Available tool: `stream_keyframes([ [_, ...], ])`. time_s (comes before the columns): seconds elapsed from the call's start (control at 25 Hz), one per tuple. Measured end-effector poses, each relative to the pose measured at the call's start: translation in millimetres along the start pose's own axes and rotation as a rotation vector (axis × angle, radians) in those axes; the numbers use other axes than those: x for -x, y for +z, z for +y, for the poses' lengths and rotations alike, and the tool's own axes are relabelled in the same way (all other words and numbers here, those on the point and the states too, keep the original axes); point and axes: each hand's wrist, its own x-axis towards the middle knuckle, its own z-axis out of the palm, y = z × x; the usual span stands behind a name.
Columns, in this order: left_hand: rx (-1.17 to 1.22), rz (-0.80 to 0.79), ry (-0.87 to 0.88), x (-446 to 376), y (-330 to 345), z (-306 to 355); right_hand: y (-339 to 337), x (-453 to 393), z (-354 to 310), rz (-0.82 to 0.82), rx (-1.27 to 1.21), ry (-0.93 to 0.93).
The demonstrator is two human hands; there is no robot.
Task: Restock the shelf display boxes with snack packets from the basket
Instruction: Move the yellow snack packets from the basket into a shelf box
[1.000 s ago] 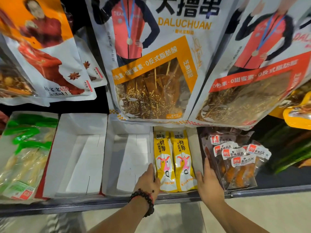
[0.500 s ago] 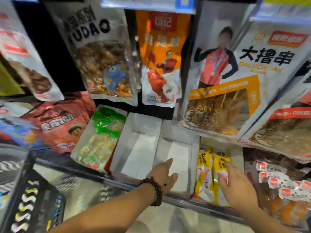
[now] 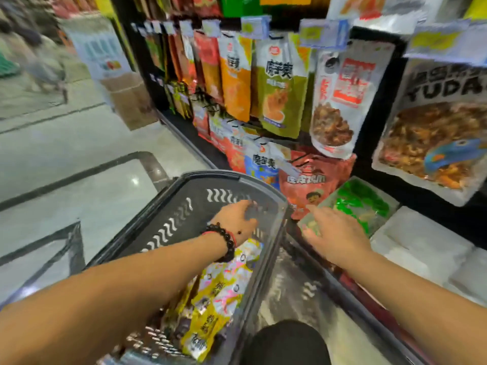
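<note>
Reaching over the dark plastic basket (image 3: 232, 180), the left hand (image 3: 237, 219) hangs above its far end, a black bead bracelet (image 3: 225, 239) on the wrist. Motion blur smears the fingers, so I cannot tell whether this grip is released or clenched; nothing can be made out in it. The snack packets (image 3: 218, 293), yellow and white with pink print, lie piled in the basket's near half, below and behind that hand, under the wrist and forearm rather than under the fingers.

The right hand (image 3: 334, 233) is outside the basket, just to its right, held over the shelf's front edge (image 3: 350, 283). Its fingers are spread and fairly straight, a released grip holding nothing. Its fingertips are in front of a clear pack with green print (image 3: 361, 204) that lies on the shelf; whether they touch it is not clear. To the right of that pack sit white display boxes (image 3: 427, 248), near the right forearm and well apart from the packets in the basket.

Behind the basket a red-orange snack bag (image 3: 311, 180) leans on the shelf, and above it hang rows of pouches, among them a large bag marked YUDA (image 3: 432, 138) with a blue bird. Pale tiled floor (image 3: 66, 159) spreads to the left.
</note>
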Motion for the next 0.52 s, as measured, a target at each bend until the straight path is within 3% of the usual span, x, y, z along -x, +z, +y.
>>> stream_keyframes([
  [0.24,-0.195,-0.172,-0.347,-1,16,-138,29,-29,-92,-0.052,0.056,-0.204],
  [0.4,-0.254,-0.406,-0.498,14,63,-180,43,-28,-99,-0.05,0.091,-0.217],
  [0.52,-0.332,-0.513,-0.5,21,87,-197,46,-26,-97,-0.063,0.098,-0.217],
])
